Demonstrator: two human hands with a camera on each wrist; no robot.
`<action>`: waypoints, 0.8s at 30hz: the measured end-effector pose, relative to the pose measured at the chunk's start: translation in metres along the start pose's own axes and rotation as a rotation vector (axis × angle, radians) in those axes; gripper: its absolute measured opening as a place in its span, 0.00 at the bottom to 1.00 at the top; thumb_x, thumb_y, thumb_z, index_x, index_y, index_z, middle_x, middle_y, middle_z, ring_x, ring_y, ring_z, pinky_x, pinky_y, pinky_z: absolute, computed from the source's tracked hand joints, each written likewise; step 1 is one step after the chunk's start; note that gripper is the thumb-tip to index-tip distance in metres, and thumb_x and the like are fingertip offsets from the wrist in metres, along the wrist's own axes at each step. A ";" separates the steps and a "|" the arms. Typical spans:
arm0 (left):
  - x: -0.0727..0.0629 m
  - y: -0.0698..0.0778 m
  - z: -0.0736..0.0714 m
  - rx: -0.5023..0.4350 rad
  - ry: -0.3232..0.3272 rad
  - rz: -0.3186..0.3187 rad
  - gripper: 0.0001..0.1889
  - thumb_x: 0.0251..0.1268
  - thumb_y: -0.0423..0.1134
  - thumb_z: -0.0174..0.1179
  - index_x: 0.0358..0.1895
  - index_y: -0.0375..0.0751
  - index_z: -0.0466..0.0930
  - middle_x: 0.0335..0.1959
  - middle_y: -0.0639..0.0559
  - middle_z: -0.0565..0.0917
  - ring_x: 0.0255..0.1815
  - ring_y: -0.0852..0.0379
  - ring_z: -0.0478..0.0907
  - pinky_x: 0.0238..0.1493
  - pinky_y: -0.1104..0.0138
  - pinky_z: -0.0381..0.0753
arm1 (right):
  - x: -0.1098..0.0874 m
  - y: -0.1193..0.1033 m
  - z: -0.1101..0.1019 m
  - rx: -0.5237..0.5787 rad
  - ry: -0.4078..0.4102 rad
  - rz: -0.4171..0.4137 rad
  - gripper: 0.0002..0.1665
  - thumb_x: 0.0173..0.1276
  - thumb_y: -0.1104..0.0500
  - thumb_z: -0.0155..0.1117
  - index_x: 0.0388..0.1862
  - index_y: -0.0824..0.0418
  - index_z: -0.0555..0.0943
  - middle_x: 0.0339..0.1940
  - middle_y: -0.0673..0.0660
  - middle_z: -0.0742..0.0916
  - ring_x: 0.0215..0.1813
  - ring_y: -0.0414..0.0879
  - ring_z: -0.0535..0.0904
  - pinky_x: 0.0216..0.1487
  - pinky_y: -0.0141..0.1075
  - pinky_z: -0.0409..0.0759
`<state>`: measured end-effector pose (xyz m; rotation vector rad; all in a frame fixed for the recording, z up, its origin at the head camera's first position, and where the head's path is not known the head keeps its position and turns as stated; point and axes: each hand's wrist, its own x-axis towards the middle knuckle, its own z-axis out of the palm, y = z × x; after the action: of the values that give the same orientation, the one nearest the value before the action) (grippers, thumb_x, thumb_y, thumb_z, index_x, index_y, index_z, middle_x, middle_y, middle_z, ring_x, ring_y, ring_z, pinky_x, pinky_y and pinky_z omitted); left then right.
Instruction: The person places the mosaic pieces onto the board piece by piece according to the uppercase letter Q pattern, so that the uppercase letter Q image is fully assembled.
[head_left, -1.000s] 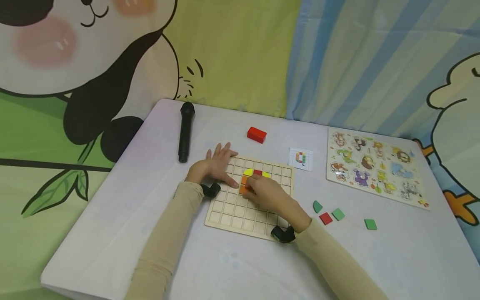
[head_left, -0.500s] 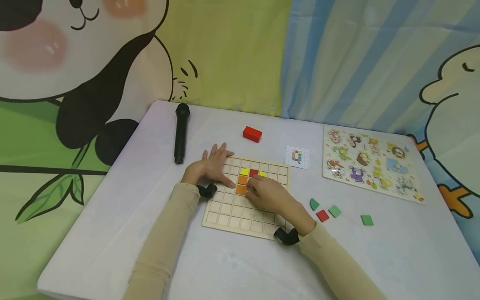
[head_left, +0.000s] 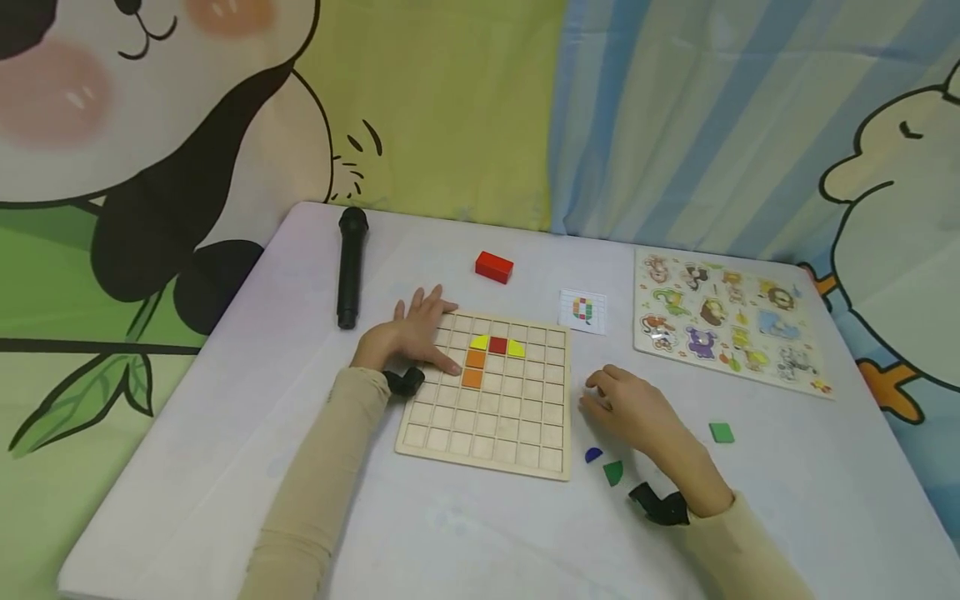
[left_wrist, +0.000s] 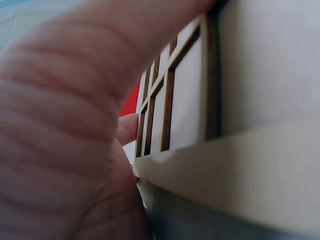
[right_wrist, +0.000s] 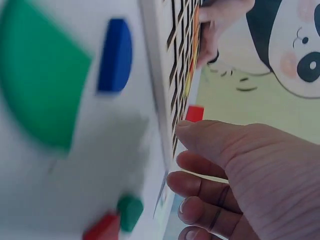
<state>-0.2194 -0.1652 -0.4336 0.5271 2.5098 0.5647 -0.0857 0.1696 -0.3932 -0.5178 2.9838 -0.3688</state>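
Note:
The wooden grid board lies flat on the table. My left hand rests at its left edge, fingers spread, with the thumb over the squares. On the board two yellow quarter-round pieces flank a red square; two orange squares run down the left side. My right hand is right of the board, fingers loosely bent, holding nothing. Near it lie a blue half-round piece and a green quarter-round piece. The right wrist view also shows a red piece and a green piece.
A small pattern card and a red block lie behind the board. A black microphone is at the back left, an animal puzzle board at the right. A lone green square lies farther right.
My right hand has left the grid board and moved right, over the loose pieces. The blue half-round piece has come into view. My left hand keeps its place on the board.

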 end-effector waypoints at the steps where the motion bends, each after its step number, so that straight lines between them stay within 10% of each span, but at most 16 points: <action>1: -0.001 0.000 0.000 -0.001 0.000 0.001 0.62 0.40 0.66 0.73 0.77 0.50 0.46 0.80 0.45 0.26 0.78 0.40 0.19 0.72 0.38 0.23 | -0.004 0.005 -0.002 -0.001 -0.007 0.032 0.15 0.63 0.56 0.70 0.44 0.63 0.83 0.35 0.54 0.84 0.33 0.44 0.78 0.36 0.41 0.80; 24: -0.004 0.002 -0.004 -0.041 -0.009 0.009 0.62 0.40 0.64 0.74 0.78 0.48 0.46 0.80 0.45 0.26 0.78 0.41 0.18 0.73 0.40 0.21 | -0.021 0.034 -0.002 0.011 -0.006 0.079 0.15 0.61 0.57 0.71 0.41 0.65 0.82 0.32 0.53 0.81 0.30 0.43 0.73 0.30 0.37 0.75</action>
<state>-0.2175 -0.1667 -0.4283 0.5247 2.4826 0.6145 -0.0774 0.2085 -0.3992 -0.3976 2.9837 -0.3760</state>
